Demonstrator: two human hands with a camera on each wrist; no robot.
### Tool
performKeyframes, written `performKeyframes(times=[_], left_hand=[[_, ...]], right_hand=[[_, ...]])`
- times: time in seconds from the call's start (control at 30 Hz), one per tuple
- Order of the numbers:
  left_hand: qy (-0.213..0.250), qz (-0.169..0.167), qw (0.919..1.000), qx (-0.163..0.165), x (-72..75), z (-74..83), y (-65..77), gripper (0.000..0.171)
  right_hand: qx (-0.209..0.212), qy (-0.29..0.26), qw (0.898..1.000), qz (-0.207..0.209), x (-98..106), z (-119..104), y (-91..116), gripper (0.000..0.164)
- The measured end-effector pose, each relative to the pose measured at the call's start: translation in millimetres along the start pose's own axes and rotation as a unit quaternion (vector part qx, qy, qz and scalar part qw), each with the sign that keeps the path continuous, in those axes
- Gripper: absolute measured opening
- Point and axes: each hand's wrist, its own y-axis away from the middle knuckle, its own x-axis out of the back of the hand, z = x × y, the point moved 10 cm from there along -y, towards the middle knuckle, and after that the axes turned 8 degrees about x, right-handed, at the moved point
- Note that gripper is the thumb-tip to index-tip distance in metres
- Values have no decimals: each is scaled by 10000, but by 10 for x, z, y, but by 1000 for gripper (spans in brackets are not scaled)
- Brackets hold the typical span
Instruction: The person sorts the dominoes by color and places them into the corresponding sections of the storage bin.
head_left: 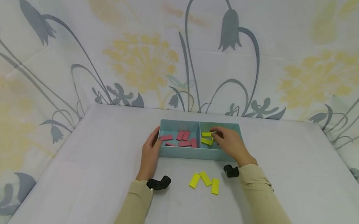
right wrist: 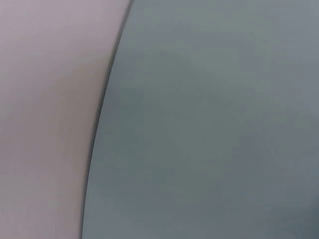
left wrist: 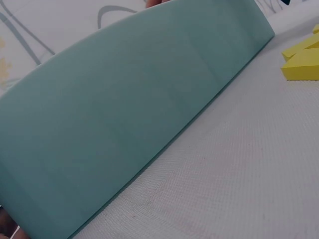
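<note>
A light blue box (head_left: 180, 153) with two compartments stands on the table. My left hand (head_left: 150, 156) grips its left end, thumb at the front corner and fingers along the outer side. Several red tiles (head_left: 185, 136) lie in the left compartment. Over the right compartment, my right hand (head_left: 230, 143) reaches in with bent fingers and pinches a yellow tile (head_left: 212, 138), mostly hidden by the fingertips. Other yellow tiles (head_left: 207, 142) lie beside it in that compartment. The box's outer wall (left wrist: 124, 99) fills much of the left wrist view and also the right wrist view.
Three yellow tiles (head_left: 206, 179) lie on the white tablecloth (head_left: 94, 176) in front of the box, between the forearms. A flower-patterned cloth (head_left: 159, 51) hangs behind the table. Each wrist wears a black camera (head_left: 159, 183).
</note>
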Motion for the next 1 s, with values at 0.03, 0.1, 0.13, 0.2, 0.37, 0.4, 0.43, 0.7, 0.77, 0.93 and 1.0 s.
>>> performKeyframes(times=[0.03, 0.1, 0.13, 0.2, 0.37, 0.4, 0.43, 0.7, 0.77, 0.93, 1.0], left_hand=[[-12, 4, 10000, -12, -7, 17, 16, 46], [-99, 56, 9999, 15, -7, 26, 33, 46], [-109, 76, 9999, 30, -4, 29, 41, 46], [-95, 90, 9999, 72, 0, 27, 52, 46], [29, 107, 9998, 139, 39, -66, 15, 46], [40, 114, 9998, 139, 50, -97, -3, 45], [54, 116, 9998, 121, 59, -124, -20, 45], [120, 61, 9999, 17, 61, -150, -82, 45], [72, -12, 10000, -15, 31, -95, -54, 46], [-104, -16, 9999, -46, 3, 10, -3, 46], [-120, 9, 9999, -51, 14, 26, 0, 46]], right_hand=[[38, 28, 10000, 76, 35, -15, 24, 26], [147, 67, 9996, 213, 103, -51, 72, 26], [212, 84, 9994, 272, 132, -72, 94, 25], [354, 64, 9986, 380, 179, -112, 135, 24], [434, -301, 9973, 510, 226, -167, 258, 21], [386, -404, 9970, 530, 231, -170, 289, 21], [330, -495, 9967, 548, 233, -168, 318, 21], [45, -799, 9951, 575, 248, -200, 505, 24], [2, -825, 9951, 542, 256, -199, 551, 24], [-104, -1055, 9940, 287, 210, -157, 646, 25], [-104, -1166, 9930, 125, 150, -145, 657, 27]])
